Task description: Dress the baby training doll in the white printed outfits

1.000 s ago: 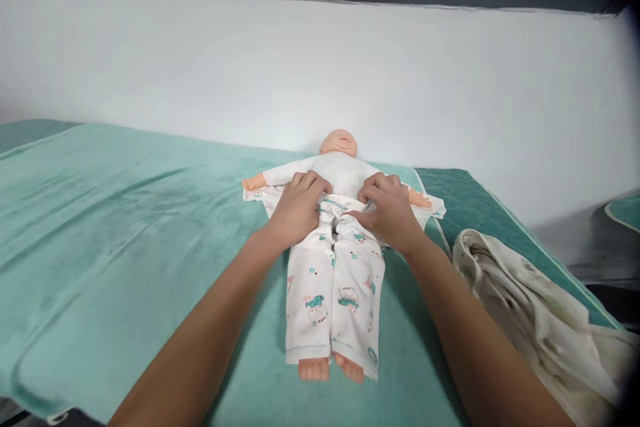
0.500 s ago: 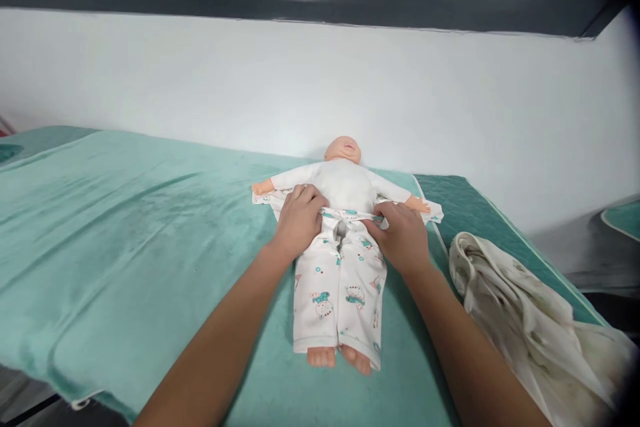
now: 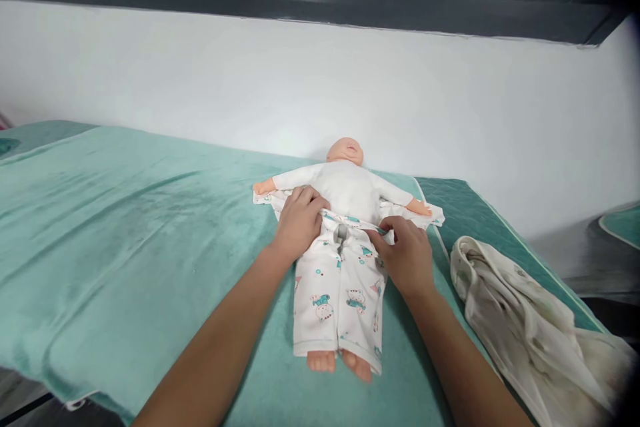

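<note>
A baby doll (image 3: 347,188) lies on its back with its arms spread, its head toward the wall. Printed white baby pants (image 3: 340,300) cover its legs, and the bare feet stick out at the hems. My left hand (image 3: 301,217) is closed at the waistband on the left side, its fingertips partly hidden. On the other side my right hand (image 3: 406,247) pinches the waistband between thumb and fingers and holds it off the belly. A printed white garment (image 3: 435,215) is spread beneath the doll's arms and back.
A teal sheet (image 3: 125,233) covers the bed, with a darker green quilted pad (image 3: 450,197) at the right. A crumpled cream cloth (image 3: 525,327) lies right of my right arm. Behind the doll rises a white wall (image 3: 225,73) below a dark window frame (image 3: 375,3).
My right hand has drawn the waistband slightly down toward me and away from the doll's belly. My left hand has stayed in place at the other side.
</note>
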`<state>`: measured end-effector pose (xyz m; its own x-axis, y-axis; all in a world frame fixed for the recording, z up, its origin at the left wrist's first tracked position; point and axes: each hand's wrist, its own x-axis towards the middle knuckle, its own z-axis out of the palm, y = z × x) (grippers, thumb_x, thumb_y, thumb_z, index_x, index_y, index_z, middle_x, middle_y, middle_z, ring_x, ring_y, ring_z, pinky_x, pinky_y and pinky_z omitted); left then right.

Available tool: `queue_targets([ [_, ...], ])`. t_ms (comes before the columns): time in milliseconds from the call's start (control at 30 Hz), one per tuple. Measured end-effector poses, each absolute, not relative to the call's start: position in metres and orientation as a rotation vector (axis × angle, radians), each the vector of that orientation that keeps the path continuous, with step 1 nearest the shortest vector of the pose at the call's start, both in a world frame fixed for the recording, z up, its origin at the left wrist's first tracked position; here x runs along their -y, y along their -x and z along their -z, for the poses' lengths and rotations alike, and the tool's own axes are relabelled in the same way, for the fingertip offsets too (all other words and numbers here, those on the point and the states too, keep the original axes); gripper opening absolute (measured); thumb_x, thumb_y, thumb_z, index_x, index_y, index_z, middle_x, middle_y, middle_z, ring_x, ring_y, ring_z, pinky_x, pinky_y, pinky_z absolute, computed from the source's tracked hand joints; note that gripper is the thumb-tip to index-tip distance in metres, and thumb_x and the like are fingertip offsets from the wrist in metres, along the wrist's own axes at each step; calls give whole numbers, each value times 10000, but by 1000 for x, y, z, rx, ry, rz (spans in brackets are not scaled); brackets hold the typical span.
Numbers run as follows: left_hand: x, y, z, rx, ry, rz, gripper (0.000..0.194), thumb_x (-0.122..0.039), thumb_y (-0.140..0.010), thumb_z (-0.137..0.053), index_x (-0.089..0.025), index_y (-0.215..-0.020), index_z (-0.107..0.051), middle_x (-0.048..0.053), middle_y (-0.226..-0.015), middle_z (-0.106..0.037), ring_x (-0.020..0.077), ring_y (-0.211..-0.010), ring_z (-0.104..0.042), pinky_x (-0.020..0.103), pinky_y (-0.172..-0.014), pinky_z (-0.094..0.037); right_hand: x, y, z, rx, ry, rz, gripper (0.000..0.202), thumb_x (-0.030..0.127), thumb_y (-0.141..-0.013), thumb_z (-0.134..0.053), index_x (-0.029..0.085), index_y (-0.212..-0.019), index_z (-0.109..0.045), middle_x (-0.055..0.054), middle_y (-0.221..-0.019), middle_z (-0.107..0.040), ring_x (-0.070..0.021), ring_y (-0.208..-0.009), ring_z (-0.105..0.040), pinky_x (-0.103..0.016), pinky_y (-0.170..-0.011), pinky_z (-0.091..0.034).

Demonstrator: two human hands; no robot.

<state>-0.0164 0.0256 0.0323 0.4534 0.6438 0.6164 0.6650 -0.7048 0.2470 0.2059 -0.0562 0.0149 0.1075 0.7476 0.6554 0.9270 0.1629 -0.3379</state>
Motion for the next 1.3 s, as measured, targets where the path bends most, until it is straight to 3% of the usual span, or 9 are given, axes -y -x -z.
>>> queue_targets([
  [200, -25, 18, -33, 1172, 2678, 1130, 355, -2, -805, -468, -210, -1026, -652, 65, -1032, -575, 237, -1013, -452, 389, -894, -446, 52, -219, -12, 1555, 1668, -142, 402, 631, -844, -625, 240, -934, -611, 1, -809, -643, -164, -661, -539, -300, -646, -387],
  [400, -28, 19, -32, 1193, 2679, 1170, 355, -8, -809, -478, -225, -1023, -661, 63, -1034, -573, 238, -1009, -454, 392, -892, -446, 51, -229, -9, 1556, 1574, -422, 422, 620, -869, -586, 223, -733, -624, -19, -747, -612, -176, -697, -531, -320, -662, -421],
  [500, -27, 19, -32, 1171, 2685, 1215, 371, -5, -821, -468, -230, -1042, -664, 60, -1050, -562, 226, -1035, -449, 377, -918, -440, 50, -226, -9, 1452, 1497, -383, 347, 556, -821, -687, 227, -905, -615, -16, -862, -608, -164, -719, -531, -322, -686, -457],
  [600, -26, 18, -33, 1149, 2690, 1252, 364, -8, -830, -468, -224, -1047, -663, 59, -1082, -561, 216, -1070, -445, 366, -951, -430, 50, -223, -9, 1518, 1371, -340, 390, 468, -823, -717, 256, -1125, -589, -41, -1052, -576, -181, -866, -560, -342, -776, -499],
  [700, -26, 18, -33, 1131, 2699, 1265, 358, 4, -819, -467, -218, -1024, -659, 59, -1114, -569, 215, -1092, -443, 369, -965, -425, 50, -220, -12, 1640, 1294, -337, 396, 422, -851, -700, 276, -1195, -570, -62, -1143, -527, -202, -997, -543, -365, -853, -506],
  [867, -26, 16, -36, 1109, 2722, 1271, 376, 54, -753, -456, -219, -935, -640, 57, -1153, -573, 222, -1122, -445, 386, -971, -428, 49, -218, -17, 1709, 1313, -301, 445, 404, -802, -764, 277, -1188, -580, -71, -1176, -468, -234, -1118, -496, -406, -961, -462],
  [1033, -24, 14, -39, 1079, 2775, 1282, 256, 24, -762, -482, -208, -805, -579, 58, -1144, -582, 221, -1111, -462, 380, -944, -434, 46, -217, -18, 1763, 1333, -204, 360, 384, -784, -781, 256, -1066, -599, -65, -1120, -445, -249, -1116, -479, -425, -1000, -416],
  [1300, -26, 15, -35, 1102, 2718, 1155, 262, 8, -764, -479, -219, -845, -582, 59, -985, -605, 234, -988, -486, 381, -860, -428, 50, -209, -25, 1908, 1407, 64, 195, 361, -868, -699, 232, -825, -560, -44, -980, -560, -233, -918, -479, -369, -837, -395],
])
